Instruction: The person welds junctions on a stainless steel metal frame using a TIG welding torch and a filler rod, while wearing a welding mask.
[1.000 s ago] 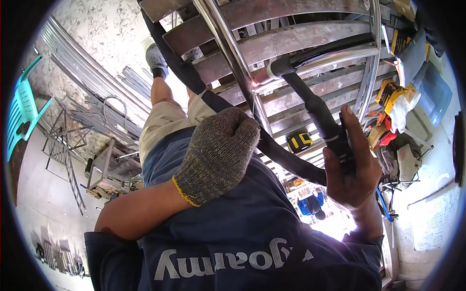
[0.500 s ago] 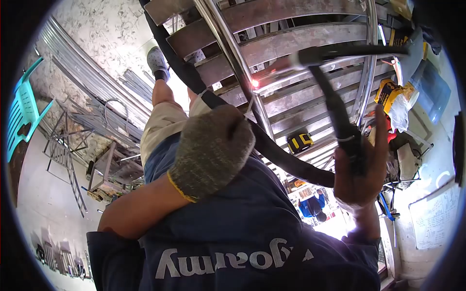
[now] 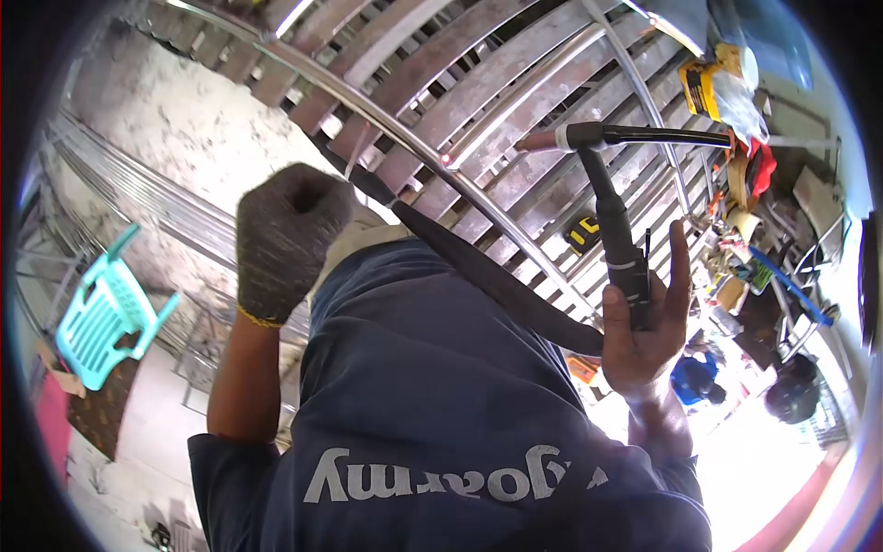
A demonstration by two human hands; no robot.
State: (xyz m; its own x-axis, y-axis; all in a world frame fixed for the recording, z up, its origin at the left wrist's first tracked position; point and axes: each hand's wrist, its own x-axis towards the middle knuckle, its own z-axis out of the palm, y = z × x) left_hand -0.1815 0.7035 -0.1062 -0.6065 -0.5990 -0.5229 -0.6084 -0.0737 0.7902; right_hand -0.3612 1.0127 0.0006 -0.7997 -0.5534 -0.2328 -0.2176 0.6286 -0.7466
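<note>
My left hand [image 3: 290, 244], in a grey knitted glove, is curled closed left of the metal frame; what it holds, if anything, is hidden. My bare right hand [image 3: 648, 336] grips a black TIG welding torch [image 3: 618, 225] by its handle, index finger stretched up. The torch's pinkish nozzle [image 3: 541, 141] points left, apart from the polished steel tube [image 3: 405, 138]. A small red glow [image 3: 448, 159] shows where that tube meets a crosswise tube [image 3: 524, 92]. The black sleeved torch cable [image 3: 487, 271] runs across my shirt toward the upper left.
Slatted metal [image 3: 441, 74] lies beneath the tubes. A yellow-and-black tape measure [image 3: 581, 235] rests there. A turquoise plastic chair [image 3: 108, 322] stands left, near long metal tubes [image 3: 147, 189]. A yellow-and-black bag [image 3: 701, 90] and clutter are at right; a person in blue [image 3: 694, 377] is beyond.
The view has turned, and the frame appears slanted differently. My gloved left hand has shifted left, away from the tubes. The torch stays in my right hand; the red glow is smaller.
</note>
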